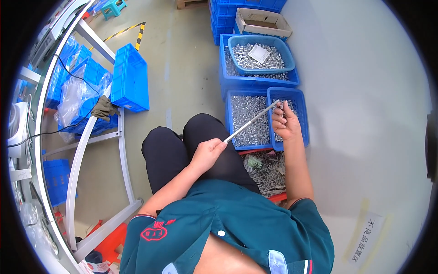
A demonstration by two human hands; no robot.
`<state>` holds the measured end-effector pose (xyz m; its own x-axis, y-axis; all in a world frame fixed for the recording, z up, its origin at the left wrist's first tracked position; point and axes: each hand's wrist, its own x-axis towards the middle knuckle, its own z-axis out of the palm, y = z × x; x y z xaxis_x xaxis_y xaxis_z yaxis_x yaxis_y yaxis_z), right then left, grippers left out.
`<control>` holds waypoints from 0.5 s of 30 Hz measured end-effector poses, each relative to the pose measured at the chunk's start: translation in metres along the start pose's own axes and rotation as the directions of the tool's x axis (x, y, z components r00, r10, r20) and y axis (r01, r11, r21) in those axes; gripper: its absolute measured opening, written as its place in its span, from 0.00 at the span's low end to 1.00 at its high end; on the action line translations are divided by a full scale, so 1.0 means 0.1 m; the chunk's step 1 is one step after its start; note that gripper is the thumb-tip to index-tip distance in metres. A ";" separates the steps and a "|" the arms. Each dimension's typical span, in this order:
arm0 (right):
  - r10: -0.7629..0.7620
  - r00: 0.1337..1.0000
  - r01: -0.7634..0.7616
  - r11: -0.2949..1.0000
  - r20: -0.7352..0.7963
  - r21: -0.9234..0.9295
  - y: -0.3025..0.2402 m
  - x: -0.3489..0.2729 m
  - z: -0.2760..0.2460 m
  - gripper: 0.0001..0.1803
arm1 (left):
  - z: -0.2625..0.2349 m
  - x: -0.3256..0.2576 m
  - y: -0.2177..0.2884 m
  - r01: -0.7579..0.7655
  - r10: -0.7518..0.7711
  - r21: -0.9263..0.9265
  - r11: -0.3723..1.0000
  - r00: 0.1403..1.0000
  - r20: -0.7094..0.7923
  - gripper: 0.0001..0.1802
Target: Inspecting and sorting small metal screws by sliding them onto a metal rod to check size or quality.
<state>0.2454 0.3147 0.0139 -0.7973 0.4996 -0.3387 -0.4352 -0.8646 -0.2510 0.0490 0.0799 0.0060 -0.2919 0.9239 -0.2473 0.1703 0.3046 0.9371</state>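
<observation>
Head view. The person is seated, knees at the centre of the frame. The left hand (207, 153) has its fingers closed around the lower end of a thin metal rod (251, 121). The rod runs up toward 2 o'clock. Its upper end meets the right hand (285, 121), whose fingers are curled and pinched at the rod tip. Whether they also pinch a small part there is too small to tell. The rod is held in the air above the crates, touching neither of them.

Risks, as a judgement:
- The rod is supported only at its two ends. If either grip slackens, it would probably drop into the crates or onto the floor.
- Any small part at the tip could slip from the pinch and be lost among the loose pieces below.
- The right forearm passes over the pile of rods. A low sweep could snag or scatter them.

Containers:
- Blue crate (248, 119), 1 o'clock of the knees: filled with small silvery metal parts.
- Narrow blue basket (301, 116), just beside it at 3 o'clock: a thinner layer of similar parts.
- Oval blue basket (261, 54), at 12 o'clock, resting on a larger blue crate (258, 81): both hold metal parts, and a small white slip lies on top.
- Red tray (269, 176), under the right forearm: long thin rods lie in a loose pile.
- Cardboard box (263, 22), top edge: contents unclear.
</observation>
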 end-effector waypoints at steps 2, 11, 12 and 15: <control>-0.012 0.999 0.012 1.000 -0.033 0.002 -0.05 0.00 0.12 0.14 | 0.02 0.00 0.00 -0.012 0.012 -0.012 1.000 1.000 -0.009 0.16; -0.054 0.994 0.042 0.992 -0.095 -0.117 -0.19 -0.01 0.11 0.10 | 0.01 -0.01 0.04 -0.041 0.042 0.050 0.998 0.999 -0.012 0.16; -0.054 0.994 0.042 0.992 -0.095 -0.117 -0.21 -0.01 0.11 0.10 | 0.01 -0.01 0.04 -0.053 0.053 0.059 0.997 0.999 -0.010 0.16; -0.009 0.997 -0.004 0.984 -0.072 -0.176 -0.21 -0.02 0.14 0.09 | 0.02 -0.02 0.06 -0.056 0.056 0.058 0.997 0.998 -0.001 0.16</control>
<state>0.2504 0.3312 0.0330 -0.7614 0.5095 -0.4008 -0.3516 -0.8440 -0.4050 0.0524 0.0806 0.0111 -0.2826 0.9394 -0.1942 0.2410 0.2655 0.9335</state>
